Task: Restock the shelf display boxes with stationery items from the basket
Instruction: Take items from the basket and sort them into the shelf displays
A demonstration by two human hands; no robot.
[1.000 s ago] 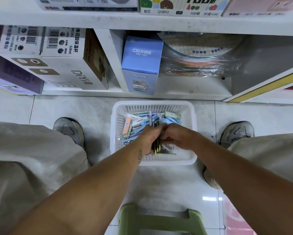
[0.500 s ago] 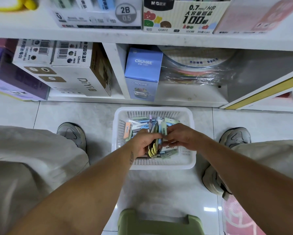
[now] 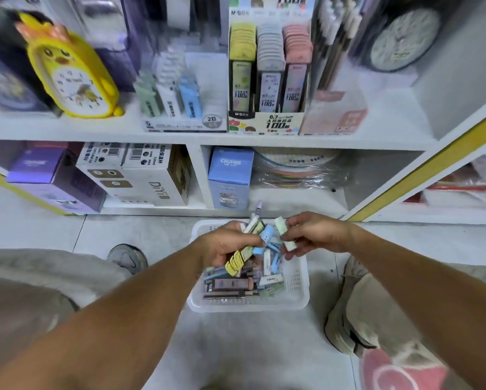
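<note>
Two hands above perforated plastic basket: left hand clutches flat cases; right hand pinches green case.

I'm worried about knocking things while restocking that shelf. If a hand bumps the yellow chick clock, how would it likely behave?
The yellow chick clock looks tall on a narrow base with small feet, so it may tip rather than slide. It stands near the shelf edge, so a forward bump could drop it. Its body looks like light plastic, probably easy to move.

Motion blur smears the yellow clock and shelf boxes; the basket's far rim hides behind both hands.
</note>
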